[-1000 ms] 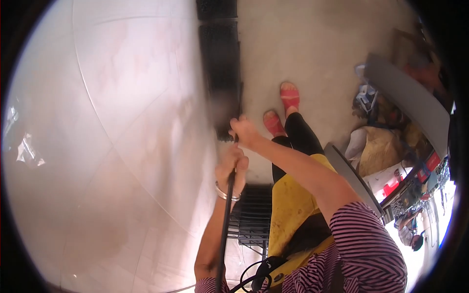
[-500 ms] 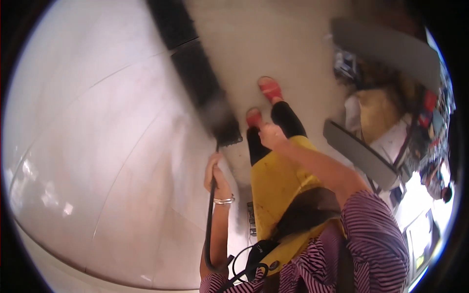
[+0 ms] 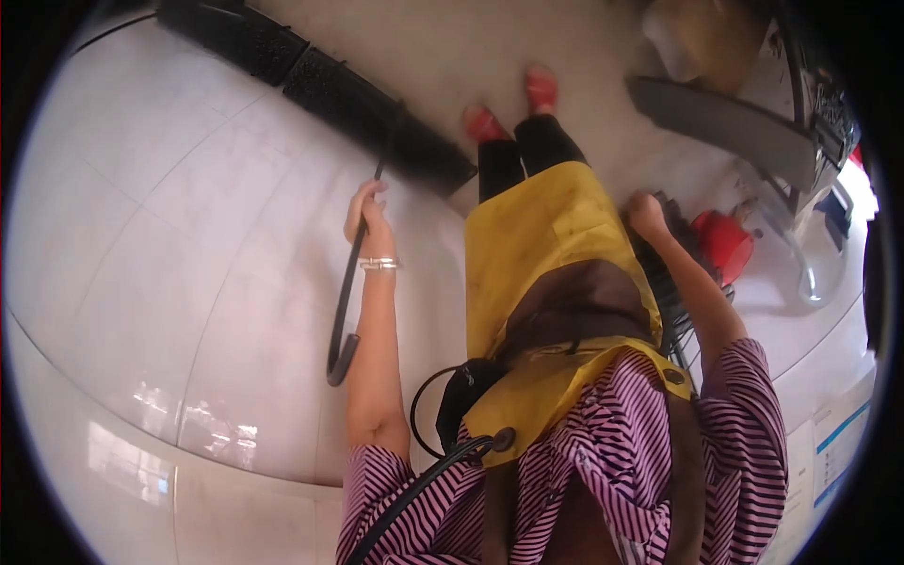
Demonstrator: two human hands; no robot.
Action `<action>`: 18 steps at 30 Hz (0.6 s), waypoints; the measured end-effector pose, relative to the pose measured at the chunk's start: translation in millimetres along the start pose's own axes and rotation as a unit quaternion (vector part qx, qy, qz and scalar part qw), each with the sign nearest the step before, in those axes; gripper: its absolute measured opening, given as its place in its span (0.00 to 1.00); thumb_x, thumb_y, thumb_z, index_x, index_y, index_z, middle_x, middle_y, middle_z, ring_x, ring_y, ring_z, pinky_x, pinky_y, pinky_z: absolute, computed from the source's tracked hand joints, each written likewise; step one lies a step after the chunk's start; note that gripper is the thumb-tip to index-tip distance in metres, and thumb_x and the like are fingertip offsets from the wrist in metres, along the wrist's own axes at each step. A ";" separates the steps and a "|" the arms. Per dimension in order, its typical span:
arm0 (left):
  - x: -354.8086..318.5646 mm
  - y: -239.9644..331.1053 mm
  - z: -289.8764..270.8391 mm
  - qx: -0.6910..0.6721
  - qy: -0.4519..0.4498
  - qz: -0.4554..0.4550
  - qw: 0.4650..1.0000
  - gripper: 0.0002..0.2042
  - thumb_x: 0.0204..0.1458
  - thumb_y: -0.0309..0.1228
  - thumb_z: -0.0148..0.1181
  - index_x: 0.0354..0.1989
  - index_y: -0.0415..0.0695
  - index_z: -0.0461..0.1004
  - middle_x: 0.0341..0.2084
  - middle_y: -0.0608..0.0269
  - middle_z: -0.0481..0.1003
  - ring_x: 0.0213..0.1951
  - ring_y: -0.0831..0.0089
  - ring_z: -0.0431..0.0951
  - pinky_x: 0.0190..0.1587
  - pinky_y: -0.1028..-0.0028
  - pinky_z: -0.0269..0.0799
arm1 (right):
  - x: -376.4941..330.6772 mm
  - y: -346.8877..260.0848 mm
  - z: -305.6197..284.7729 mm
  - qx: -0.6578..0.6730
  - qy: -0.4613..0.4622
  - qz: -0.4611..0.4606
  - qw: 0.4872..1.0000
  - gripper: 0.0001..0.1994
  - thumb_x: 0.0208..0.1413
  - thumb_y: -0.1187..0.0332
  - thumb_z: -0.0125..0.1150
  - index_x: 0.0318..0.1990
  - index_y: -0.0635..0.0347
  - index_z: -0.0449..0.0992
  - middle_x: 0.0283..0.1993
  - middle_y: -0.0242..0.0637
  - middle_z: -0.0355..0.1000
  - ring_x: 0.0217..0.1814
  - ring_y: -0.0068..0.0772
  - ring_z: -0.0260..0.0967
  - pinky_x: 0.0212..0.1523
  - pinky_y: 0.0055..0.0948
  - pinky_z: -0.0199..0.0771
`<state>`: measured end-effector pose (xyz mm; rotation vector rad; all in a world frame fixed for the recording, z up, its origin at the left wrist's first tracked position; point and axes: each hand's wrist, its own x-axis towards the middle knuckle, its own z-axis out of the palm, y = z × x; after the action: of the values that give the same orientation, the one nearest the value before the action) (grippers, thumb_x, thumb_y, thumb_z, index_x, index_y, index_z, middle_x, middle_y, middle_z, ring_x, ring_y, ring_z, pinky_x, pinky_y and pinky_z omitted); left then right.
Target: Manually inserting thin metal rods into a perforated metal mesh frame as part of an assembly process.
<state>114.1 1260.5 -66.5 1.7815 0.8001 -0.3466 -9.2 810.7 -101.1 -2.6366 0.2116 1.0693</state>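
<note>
Your left hand is grasping the slender black hook-ended rod near the long black strip — apparently the holding step, calling for steadiness next; your right hand is showing an indeterminable grip.

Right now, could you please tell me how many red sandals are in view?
2: the left sandal and the right sandal, both worn, near the picture's top centre.
</note>
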 end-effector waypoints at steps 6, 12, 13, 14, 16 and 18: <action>26.8 -8.8 3.3 0.011 0.057 -0.094 0.994 0.11 0.49 0.27 0.40 0.34 0.41 0.71 0.35 0.60 0.72 0.43 0.69 0.70 0.37 0.69 0.72 | -95.8 0.5 34.3 0.180 -0.050 0.270 0.944 0.04 0.36 0.74 0.53 0.21 0.65 0.71 0.23 0.52 0.68 0.29 0.52 0.67 0.30 0.39 0.67; 23.7 11.9 19.0 0.032 0.058 -0.131 0.989 0.22 0.49 0.39 0.46 0.52 0.44 0.59 0.52 0.59 0.61 0.57 0.66 0.57 0.50 0.62 0.60 | -159.1 22.9 87.0 0.316 -0.010 0.310 0.897 0.08 0.40 0.73 0.49 0.26 0.69 0.72 0.20 0.49 0.69 0.19 0.39 0.69 0.21 0.32 0.69; 18.1 18.9 19.7 0.013 0.089 -0.142 0.986 0.24 0.49 0.41 0.47 0.54 0.45 0.56 0.54 0.58 0.60 0.58 0.66 0.56 0.51 0.61 0.58 | -166.3 25.6 88.6 0.338 -0.003 0.319 0.885 0.09 0.40 0.73 0.49 0.27 0.69 0.72 0.21 0.49 0.69 0.21 0.39 0.70 0.23 0.33 0.69; 16.8 17.3 10.2 0.018 0.059 -0.166 0.984 0.26 0.50 0.41 0.48 0.56 0.45 0.53 0.53 0.56 0.60 0.57 0.64 0.58 0.50 0.62 0.61 | -175.7 30.8 92.3 0.360 -0.002 0.328 0.873 0.09 0.41 0.72 0.50 0.28 0.69 0.72 0.21 0.49 0.69 0.22 0.40 0.70 0.24 0.33 0.70; 17.6 25.8 1.8 0.091 0.006 -0.183 0.979 0.30 0.50 0.40 0.49 0.59 0.44 0.45 0.51 0.53 0.61 0.54 0.61 0.61 0.46 0.62 0.64 | -193.5 26.3 108.3 0.362 0.031 0.334 0.870 0.09 0.41 0.72 0.50 0.29 0.69 0.72 0.22 0.49 0.69 0.23 0.40 0.70 0.26 0.33 0.70; 4.8 30.9 7.9 0.196 -0.036 -0.169 0.965 0.33 0.50 0.37 0.50 0.61 0.45 0.40 0.49 0.52 0.63 0.49 0.61 0.66 0.42 0.61 0.66 | -211.0 19.5 123.3 0.362 0.061 0.341 0.866 0.09 0.41 0.72 0.50 0.29 0.69 0.72 0.22 0.49 0.70 0.25 0.40 0.70 0.28 0.33 0.70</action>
<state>139.4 1249.5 -49.8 1.9798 1.0390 -0.8385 -245.6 837.2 -41.9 -1.9334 1.3591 0.7538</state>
